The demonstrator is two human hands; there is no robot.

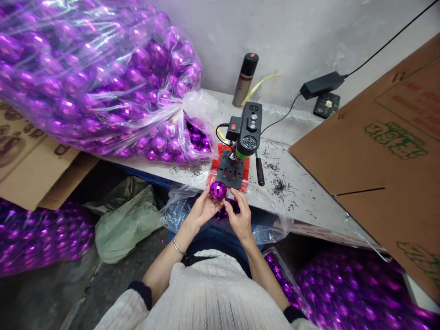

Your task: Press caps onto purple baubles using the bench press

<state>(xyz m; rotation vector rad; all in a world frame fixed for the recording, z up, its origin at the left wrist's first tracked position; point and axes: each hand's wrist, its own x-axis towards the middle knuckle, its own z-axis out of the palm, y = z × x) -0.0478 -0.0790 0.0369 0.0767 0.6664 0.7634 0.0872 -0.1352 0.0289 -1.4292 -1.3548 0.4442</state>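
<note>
A shiny purple mirror ball point(217, 190) rests in the fingers of my left hand point(202, 209), at the front edge of the worktable. My left palm is turned partly up, and its fingers are closed around the ball's lower side. My right hand point(240, 215) is just right of the ball, its fingers bent and a gap showing between thumb and forefinger. The right thumb tip is close to the ball; whether it touches is unclear. Directly beyond the ball stands a small black bench machine point(250, 130) with a slotted base plate point(229, 170) and a lever handle point(260, 172).
A big clear bag of purple balls point(113, 82) lies at the left. A spray can point(245, 80) and power adapter point(323, 85) stand behind. Black clippings point(280, 185) litter the worktable point(302, 201). A cardboard box point(385, 151) leans in from the right. More bagged balls point(357, 288) sit below.
</note>
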